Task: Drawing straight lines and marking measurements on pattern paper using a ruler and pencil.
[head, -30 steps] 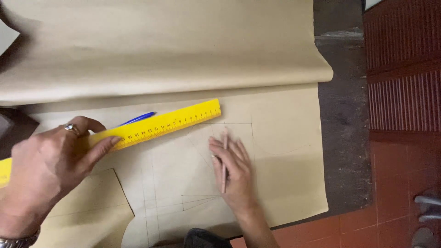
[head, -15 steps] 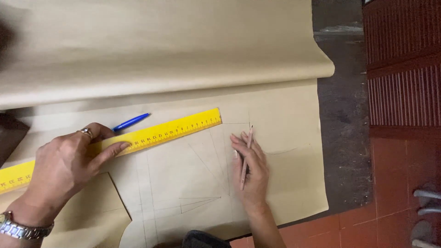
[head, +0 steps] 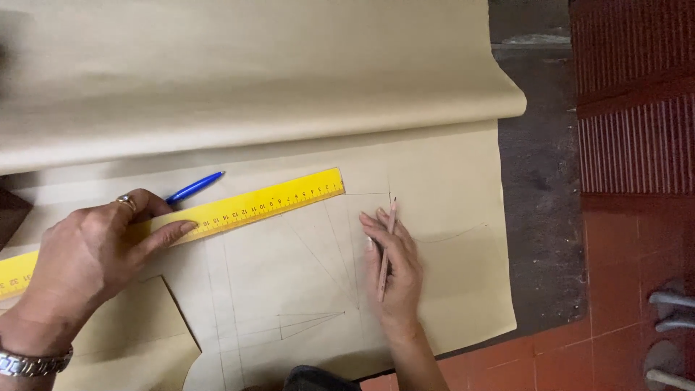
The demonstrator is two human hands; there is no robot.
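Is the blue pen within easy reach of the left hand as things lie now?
Probably yes. The blue pen lies bare on the brown paper just beyond the left hand, which presses on the yellow ruler; nothing covers it.

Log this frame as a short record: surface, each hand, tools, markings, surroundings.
surface: brown paper, flat in front, rolled up behind
left hand: pressed flat on the yellow ruler, ring on one finger, watch at the wrist
right hand: lies flat on the paper, pencil between the fingers, tip pointing away from the person
pen: blue, on the paper beyond the ruler, untouched
markings: thin pencil lines and a curve on the paper
surroundings: red tile floor at right
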